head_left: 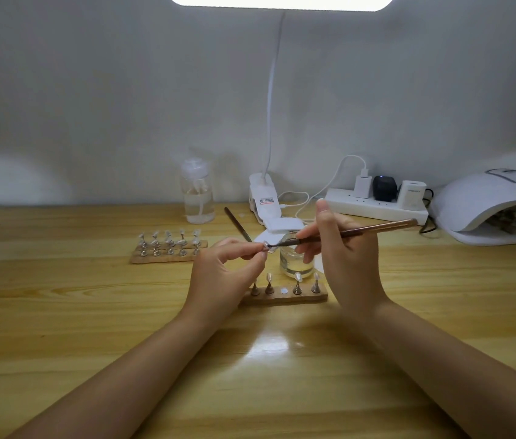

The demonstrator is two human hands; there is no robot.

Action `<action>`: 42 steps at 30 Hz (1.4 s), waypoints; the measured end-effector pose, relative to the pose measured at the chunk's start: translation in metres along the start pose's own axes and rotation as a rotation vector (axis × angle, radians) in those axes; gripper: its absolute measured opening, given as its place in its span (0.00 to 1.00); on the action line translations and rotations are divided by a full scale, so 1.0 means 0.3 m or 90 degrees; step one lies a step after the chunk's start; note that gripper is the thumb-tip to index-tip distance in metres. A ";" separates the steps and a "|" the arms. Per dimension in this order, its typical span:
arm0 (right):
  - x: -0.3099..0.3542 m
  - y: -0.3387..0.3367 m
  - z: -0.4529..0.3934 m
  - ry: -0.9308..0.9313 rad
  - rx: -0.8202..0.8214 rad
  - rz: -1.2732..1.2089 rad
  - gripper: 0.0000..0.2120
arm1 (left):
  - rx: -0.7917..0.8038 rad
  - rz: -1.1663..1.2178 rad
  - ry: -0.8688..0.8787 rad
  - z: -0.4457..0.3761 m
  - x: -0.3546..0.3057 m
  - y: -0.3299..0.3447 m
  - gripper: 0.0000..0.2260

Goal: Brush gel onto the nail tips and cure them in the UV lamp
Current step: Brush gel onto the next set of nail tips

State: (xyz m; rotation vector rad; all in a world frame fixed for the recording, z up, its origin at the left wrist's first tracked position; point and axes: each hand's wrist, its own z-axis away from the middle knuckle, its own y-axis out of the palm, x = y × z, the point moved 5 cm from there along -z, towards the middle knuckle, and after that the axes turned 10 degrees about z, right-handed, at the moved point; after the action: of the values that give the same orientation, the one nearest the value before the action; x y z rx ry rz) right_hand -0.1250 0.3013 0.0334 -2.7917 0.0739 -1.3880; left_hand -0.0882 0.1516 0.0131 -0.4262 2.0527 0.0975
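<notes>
Glass jar [296,261] and near stand [285,294] crowd centre; bare wood [282,375] along near table edge

The brush [355,231] is a thin brown-handled one, lying nearly level with its dark tip touching a tiny clear nail tip [265,247] held up above the table. Just near of that, a wooden stand [285,294] has four more tips upright on pegs. The white UV lamp [497,207] sits far right.

Two bare forearms, hands [228,274]; no sleeves, rings, watch visible.
</notes>
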 end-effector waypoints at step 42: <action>0.004 0.011 -0.004 -0.005 0.014 0.004 0.18 | 0.005 -0.004 0.005 0.001 0.003 0.001 0.10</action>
State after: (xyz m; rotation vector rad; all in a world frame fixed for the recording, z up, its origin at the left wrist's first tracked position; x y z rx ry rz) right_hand -0.1252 0.2979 0.0349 -2.7762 0.0673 -1.3665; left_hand -0.0884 0.1517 0.0120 -0.4289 2.0589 0.0844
